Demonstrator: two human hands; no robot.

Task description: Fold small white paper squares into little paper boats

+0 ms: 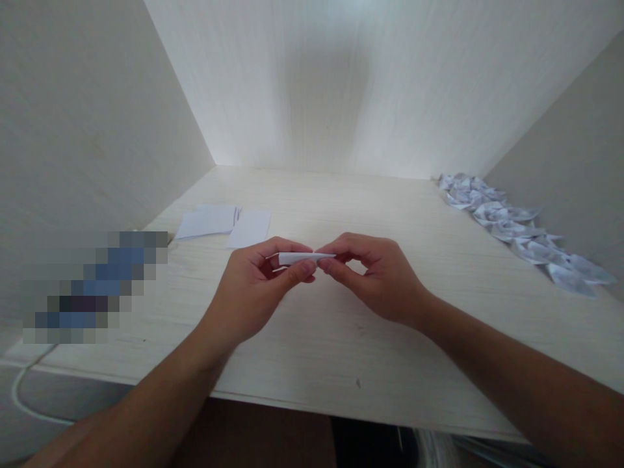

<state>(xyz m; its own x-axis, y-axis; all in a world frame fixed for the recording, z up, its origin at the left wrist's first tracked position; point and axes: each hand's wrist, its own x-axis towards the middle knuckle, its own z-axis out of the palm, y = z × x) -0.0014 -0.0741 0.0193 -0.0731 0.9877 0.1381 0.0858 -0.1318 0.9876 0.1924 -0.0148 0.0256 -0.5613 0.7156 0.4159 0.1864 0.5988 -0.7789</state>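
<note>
A small folded piece of white paper [291, 258] is held up above the middle of the table, narrow and pointed at its right end. My left hand [266, 276] pinches its left and middle part between thumb and fingers. At the right end, the thumb and index finger of my right hand [373, 270] close on the tip. Both hands' fingertips nearly meet at the paper's centre. The fingers cover part of the paper, so its full shape is hidden.
A stack of white paper sheets [207, 221] lies at the back left, with another sheet [249, 227] beside it. Many folded white paper pieces [517, 227] form a row along the right wall. A pixelated object [97, 286] stands at left, near a white cable [19, 390]. Walls enclose the table [322, 364].
</note>
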